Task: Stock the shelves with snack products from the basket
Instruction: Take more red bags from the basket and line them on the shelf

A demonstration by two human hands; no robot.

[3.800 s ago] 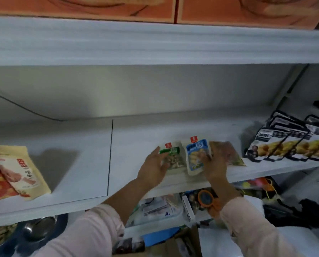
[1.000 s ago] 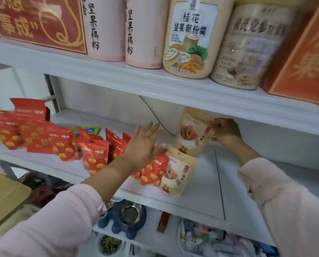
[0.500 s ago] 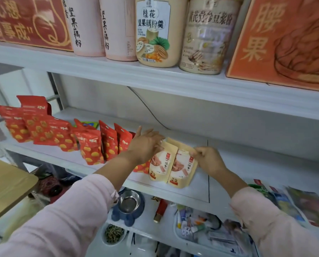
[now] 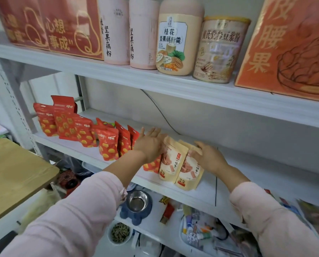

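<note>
Standing upright side by side at the front of the middle shelf [image 4: 192,198], the two beige snack pouches [image 4: 170,164] now sit just right of the red pouches [image 4: 108,147] (a second ago one was held up at the back). The left hand [image 4: 149,145] and right hand [image 4: 210,158] rest against them with released fingers [image 4: 155,131], gripping nothing, so this pair looks stocked
</note>
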